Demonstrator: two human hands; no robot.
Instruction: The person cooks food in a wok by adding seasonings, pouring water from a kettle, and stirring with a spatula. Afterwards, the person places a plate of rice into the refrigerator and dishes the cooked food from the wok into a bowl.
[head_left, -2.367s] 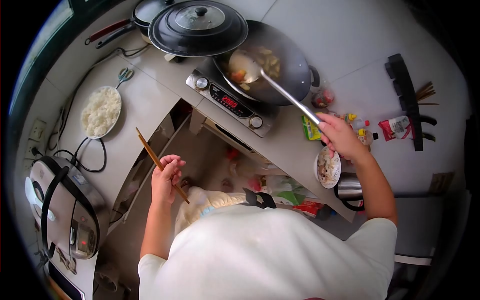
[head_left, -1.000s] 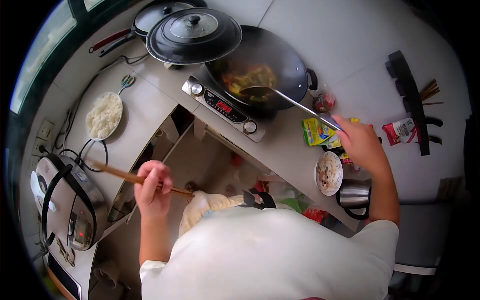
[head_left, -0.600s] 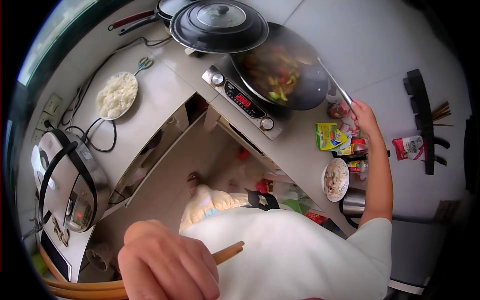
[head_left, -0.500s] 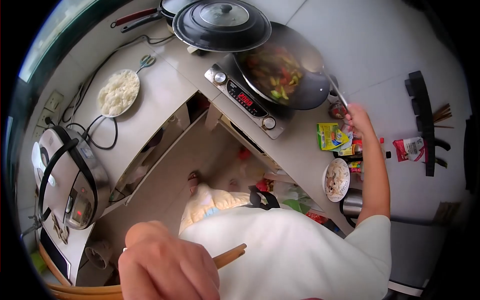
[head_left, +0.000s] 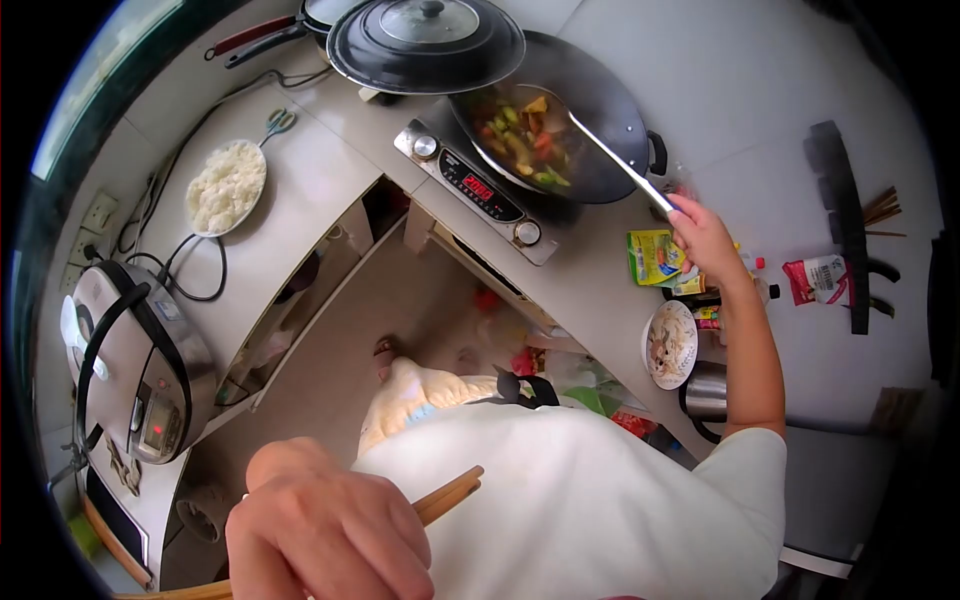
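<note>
My right hand point(head_left: 702, 238) is closed on the metal handle of a spatula point(head_left: 622, 163). The spatula's head is down in the black wok point(head_left: 610, 120), among pieces of green, orange and red food point(head_left: 520, 140). The wok sits on an induction cooker point(head_left: 480, 188) with a lit red display. Close to the camera at the bottom left, my left hand point(head_left: 330, 525) is closed round wooden chopsticks point(head_left: 450, 497); their ends stick out to the right of it.
A large black lid point(head_left: 425, 50) overlaps the wok's left edge. On the left counter are a plate of rice point(head_left: 226, 188), scissors point(head_left: 280, 122) and a rice cooker point(head_left: 150, 370). To the right are a patterned bowl point(head_left: 670, 345), seasoning packets point(head_left: 655, 257), a metal pot point(head_left: 707, 392) and a knife rack point(head_left: 840, 230).
My left hand has come up close to the camera with the chopsticks. The spatula has moved about in the wok, most recently back left into the food. The view has shifted slightly.
</note>
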